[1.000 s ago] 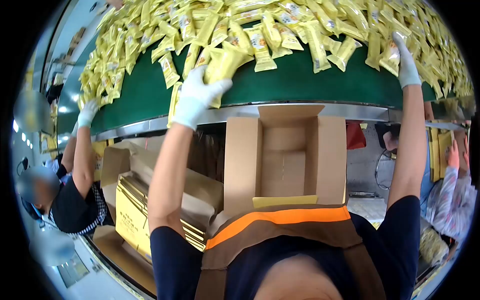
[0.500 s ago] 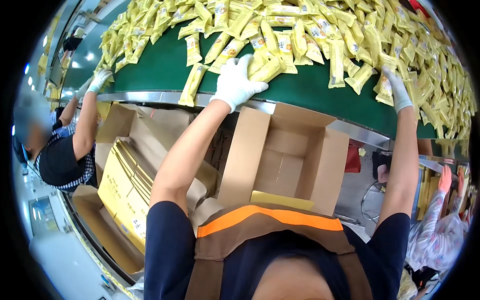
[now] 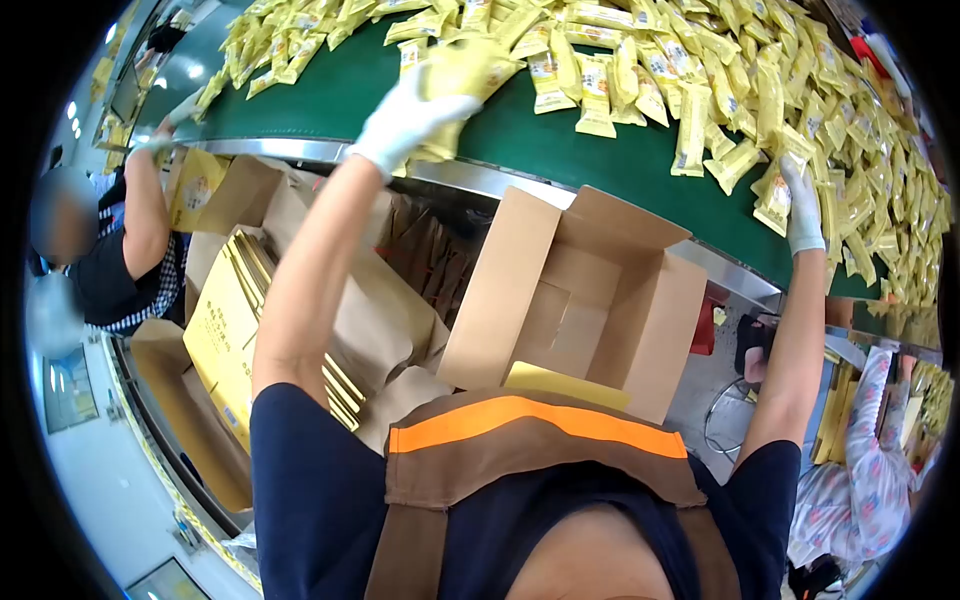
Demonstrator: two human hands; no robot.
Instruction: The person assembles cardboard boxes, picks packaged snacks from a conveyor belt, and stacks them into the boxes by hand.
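Observation:
My left hand point(image 3: 412, 118), in a white glove, is closed round several yellow packets point(image 3: 458, 80) above the near edge of the green belt point(image 3: 330, 100); they are blurred by motion. At the right, my gloved right hand point(image 3: 803, 205) rests against a yellow packet point(image 3: 772, 197) at the edge of the heap point(image 3: 850, 130), its fingers partly hidden among the packets. An open cardboard box point(image 3: 570, 310) stands in front of my body, below the belt's metal edge.
Flat yellow cartons point(image 3: 225, 325) and brown cardboard point(image 3: 370, 300) lie at the left. A co-worker point(image 3: 110, 260) reaches to the belt at the far left. Another person's patterned sleeve point(image 3: 868, 440) shows at the lower right, near a red item point(image 3: 708, 325).
My left hand has moved left and up with yellow packets in it. A packet that lay at the belt's edge is now hidden or gone. My right hand stays among the packets.

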